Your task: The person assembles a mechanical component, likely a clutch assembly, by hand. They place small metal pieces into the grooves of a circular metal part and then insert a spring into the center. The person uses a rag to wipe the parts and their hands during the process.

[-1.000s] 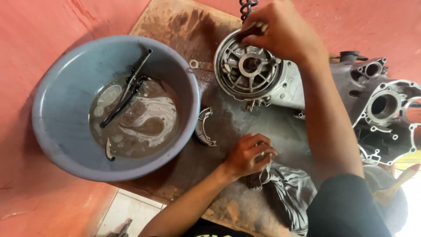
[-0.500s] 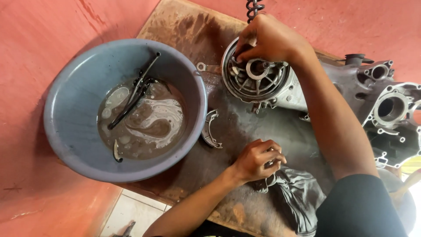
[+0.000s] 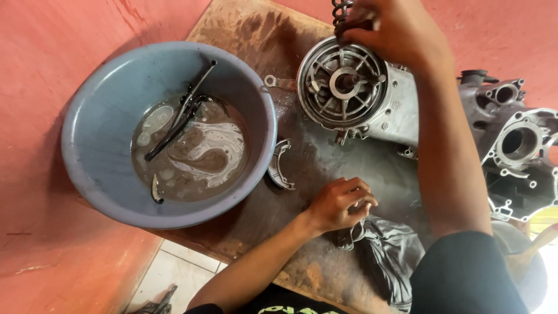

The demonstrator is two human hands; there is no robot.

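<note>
Grey cast metal makes up the engine casing (image 3: 383, 110), which is lying on a stained wooden board (image 3: 244, 35) with its long axis running left to right; its round, ribbed housing (image 3: 343, 81) is facing straight up at the camera, at the casing's left end. The right hand (image 3: 395, 29) is hovering over the housing's upper rim, fingers curled shut around a dark chain (image 3: 340, 11) that is dangling just above it. The left hand (image 3: 340, 203) is resting on the board below the casing, well apart from it, loosely fisted and pinching the edge of a dark rag (image 3: 389, 250). A blue-grey basin (image 3: 104, 128) is sitting to the left, holding murky liquid and a black brush (image 3: 180, 113). Between basin and casing a curved metal shoe (image 3: 282, 166) is lying against the basin's rim. The right forearm is crossing over the casing's right part, hiding some of it.
</note>
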